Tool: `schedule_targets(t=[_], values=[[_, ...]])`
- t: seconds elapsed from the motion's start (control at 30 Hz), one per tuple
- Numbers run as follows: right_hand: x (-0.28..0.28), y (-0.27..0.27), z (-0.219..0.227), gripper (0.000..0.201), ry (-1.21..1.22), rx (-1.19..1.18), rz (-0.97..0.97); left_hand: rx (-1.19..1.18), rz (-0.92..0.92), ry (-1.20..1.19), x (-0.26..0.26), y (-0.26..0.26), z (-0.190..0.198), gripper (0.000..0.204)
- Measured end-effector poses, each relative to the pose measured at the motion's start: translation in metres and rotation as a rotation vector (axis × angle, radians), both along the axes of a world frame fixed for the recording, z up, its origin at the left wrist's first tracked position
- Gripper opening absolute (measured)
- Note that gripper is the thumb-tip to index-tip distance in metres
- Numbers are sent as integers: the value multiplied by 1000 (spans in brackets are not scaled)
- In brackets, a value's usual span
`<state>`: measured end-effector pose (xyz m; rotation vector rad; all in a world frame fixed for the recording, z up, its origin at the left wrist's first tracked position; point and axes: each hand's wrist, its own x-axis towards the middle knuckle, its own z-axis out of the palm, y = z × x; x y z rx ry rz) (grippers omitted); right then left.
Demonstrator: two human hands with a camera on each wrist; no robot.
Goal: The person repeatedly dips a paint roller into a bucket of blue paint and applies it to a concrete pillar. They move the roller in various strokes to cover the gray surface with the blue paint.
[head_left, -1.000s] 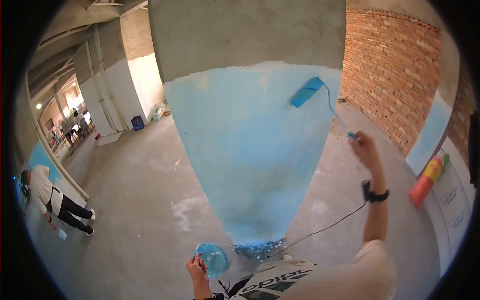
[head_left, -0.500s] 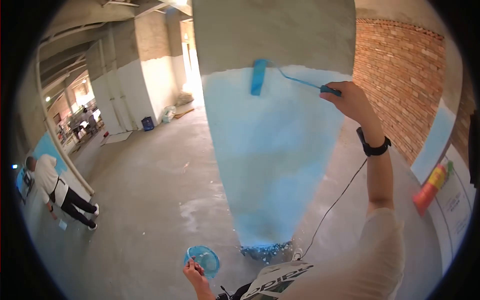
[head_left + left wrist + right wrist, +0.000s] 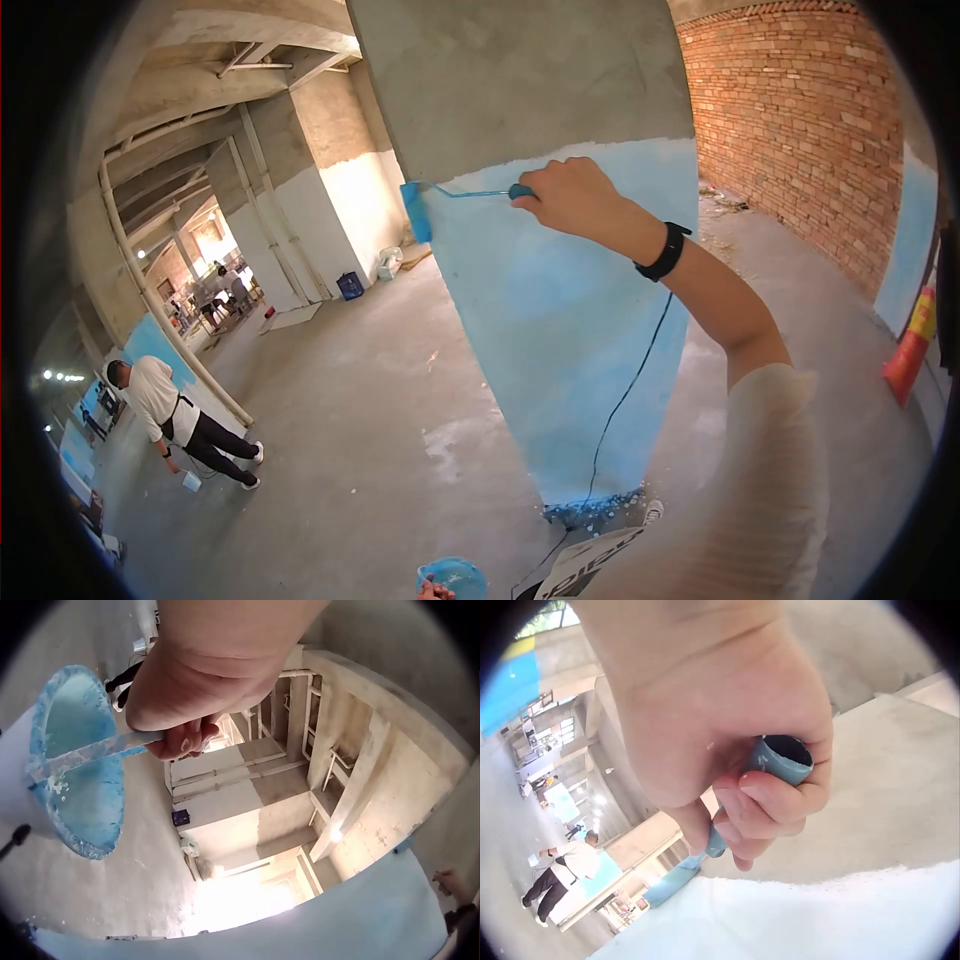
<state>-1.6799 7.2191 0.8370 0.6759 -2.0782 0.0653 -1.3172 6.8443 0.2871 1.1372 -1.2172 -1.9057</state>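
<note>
In the head view, the right hand is gripping a paint roller — its blue cylinder is lying at the left edge of a blue-painted pillar, below bare grey plaster. In the left wrist view, the left hand is clutching the flat strap handle of a round, paint-crusted bucket. In the right wrist view, the right hand's curled fingers are clasping the smooth, hollow-ended tubular grip.
</note>
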Motion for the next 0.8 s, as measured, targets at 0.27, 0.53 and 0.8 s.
schedule_targets(t=[0.27, 0.53, 0.8], values=[[27, 103, -9, 26, -54, -57, -185, -64, -47, 1, -51, -5, 18, 29], [86, 212, -25, 30, -206, -223, -336, -258, -284, 35, -124, 6, 5, 17], [107, 233, -30, 24, -235, -246, -467, -81, -484, 103, -145, 60, 38, 20]])
